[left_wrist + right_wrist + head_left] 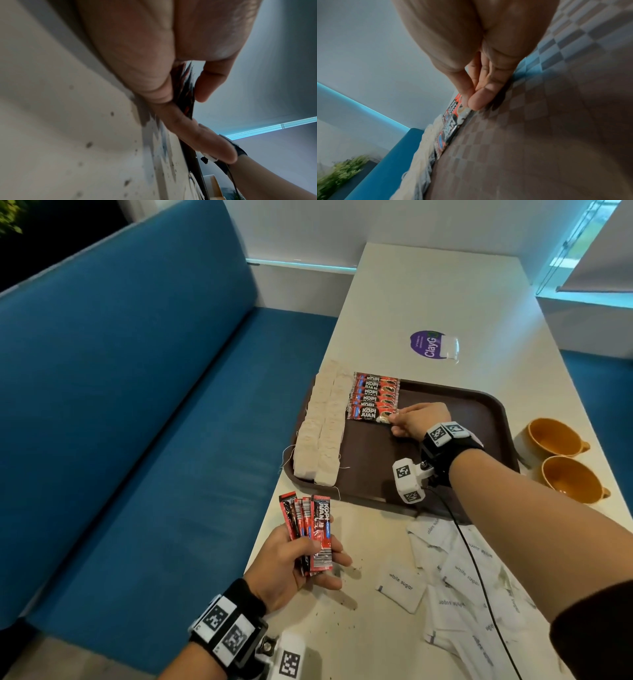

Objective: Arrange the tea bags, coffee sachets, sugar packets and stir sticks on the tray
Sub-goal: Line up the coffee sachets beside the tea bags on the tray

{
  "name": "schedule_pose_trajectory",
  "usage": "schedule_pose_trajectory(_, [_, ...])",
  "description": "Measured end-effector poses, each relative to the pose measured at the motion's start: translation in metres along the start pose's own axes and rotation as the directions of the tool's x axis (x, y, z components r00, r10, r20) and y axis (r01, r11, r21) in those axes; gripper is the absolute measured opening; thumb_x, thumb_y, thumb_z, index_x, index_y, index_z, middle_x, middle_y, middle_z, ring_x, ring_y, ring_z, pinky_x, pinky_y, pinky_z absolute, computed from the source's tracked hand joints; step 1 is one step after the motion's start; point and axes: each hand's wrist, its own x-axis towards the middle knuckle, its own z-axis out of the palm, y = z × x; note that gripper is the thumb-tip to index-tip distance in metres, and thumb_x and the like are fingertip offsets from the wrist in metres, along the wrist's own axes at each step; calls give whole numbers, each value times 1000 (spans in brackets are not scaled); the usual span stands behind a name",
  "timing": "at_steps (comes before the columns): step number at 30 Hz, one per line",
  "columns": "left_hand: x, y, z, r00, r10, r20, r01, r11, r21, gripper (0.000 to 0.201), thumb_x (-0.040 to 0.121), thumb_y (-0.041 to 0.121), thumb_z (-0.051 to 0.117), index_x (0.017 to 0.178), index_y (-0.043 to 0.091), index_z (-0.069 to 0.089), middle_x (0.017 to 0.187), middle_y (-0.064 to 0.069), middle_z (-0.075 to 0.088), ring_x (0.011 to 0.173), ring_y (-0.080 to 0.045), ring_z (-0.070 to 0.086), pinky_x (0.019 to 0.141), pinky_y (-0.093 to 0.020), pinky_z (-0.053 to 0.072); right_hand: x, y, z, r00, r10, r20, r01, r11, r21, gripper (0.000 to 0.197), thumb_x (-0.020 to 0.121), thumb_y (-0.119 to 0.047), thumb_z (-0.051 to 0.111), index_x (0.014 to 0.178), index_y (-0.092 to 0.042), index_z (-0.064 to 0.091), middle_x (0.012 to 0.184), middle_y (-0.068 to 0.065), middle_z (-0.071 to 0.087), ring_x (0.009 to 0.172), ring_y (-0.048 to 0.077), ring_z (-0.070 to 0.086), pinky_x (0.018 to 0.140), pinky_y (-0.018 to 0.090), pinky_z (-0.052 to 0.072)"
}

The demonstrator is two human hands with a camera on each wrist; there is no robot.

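Observation:
A brown tray [445, 419] lies on the white table. Two rows of pale tea bags [322, 426] run along its left side. Beside them, red coffee sachets [375, 392] overlap in a row. My right hand [394, 422] pinches the right end of the nearest sachet [368, 414], which lies flat on the tray. The right wrist view shows thumb and fingertip meeting at that sachet [453, 125]. My left hand [308, 559] hovers over the table's near left corner, gripping several fanned coffee sachets [317, 529]. White sugar packets [455, 577] lie heaped near the tray's front. No stir sticks are in view.
Two orange cups [555, 436] [572, 477] stand just right of the tray. A purple sticker [428, 344] sits on the table beyond it. A blue bench [154, 405] runs along the table's left edge. Dark specks dot the table near my left hand.

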Motion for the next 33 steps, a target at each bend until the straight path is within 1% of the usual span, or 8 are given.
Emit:
schedule_pose_trajectory(4, [1,0,0,1000,2,7,-2,1000,-4,48,85,4,57,131,-4,52,104,-28,67,100,-48,68,58,-44,62,-2,-3,1,1000,10,-7,-11,999,-32,20,78,-3,87,92,2,75,82,18,75,66,23,71,73,34,64])
schedule_pose_trajectory(12, [1,0,0,1000,12,18,-12,1000,-14,52,84,4,58,135,-2,51,104,-29,66,100,-51,67,59,-46,62,-8,-9,5,1000,17,-26,-20,993,-115,21,77,-5,88,89,1,72,77,16,73,57,20,65,63,28,60])
schedule_pose_trajectory(19, [1,-2,-3,999,22,41,-21,999,-24,53,83,2,58,135,-3,51,105,-30,65,101,-51,66,60,-47,61,-8,-10,4,1000,21,-18,-23,991,-130,19,79,-8,87,88,-1,72,76,13,72,61,18,66,66,27,60])
schedule_pose_trajectory(23, [1,-2,-3,999,24,39,-23,999,-27,55,80,1,56,134,-6,51,106,-31,65,101,-51,67,60,-47,62,-7,-9,2,999,26,-25,-29,993,-119,22,79,-12,88,88,-2,71,84,16,76,69,21,73,70,29,64])
schedule_pose_trajectory(26, [2,-2,-2,1000,6,19,-6,1000,27,52,82,2,56,131,-14,50,113,-37,65,105,-51,68,62,-46,63,-14,-10,-1,998,27,63,-22,997,-70,23,85,-11,82,95,3,67,77,14,71,61,20,68,56,25,60])
schedule_pose_trajectory(28, [2,-2,-1,1000,9,10,-9,997,73,48,85,3,56,130,-15,51,118,-38,65,106,-48,69,66,-45,63,-21,-11,-7,987,34,159,-39,999,30,20,91,-5,75,101,1,59,67,10,56,52,16,52,44,25,48])
schedule_pose_trajectory(29, [1,-2,0,1000,14,5,-15,995,96,44,90,2,56,130,-14,52,119,-37,66,107,-47,69,68,-44,64,-26,-11,-12,982,27,186,-38,998,53,20,92,-6,73,105,-1,58,67,10,53,51,15,48,44,25,43])
schedule_pose_trajectory(33, [-3,-4,6,996,62,-59,-49,980,193,27,102,-7,48,128,-6,57,116,-28,71,106,-46,71,73,-42,65,-55,-15,-30,981,-136,141,149,986,-81,15,95,-17,71,105,-6,67,80,10,66,54,14,57,44,21,48])
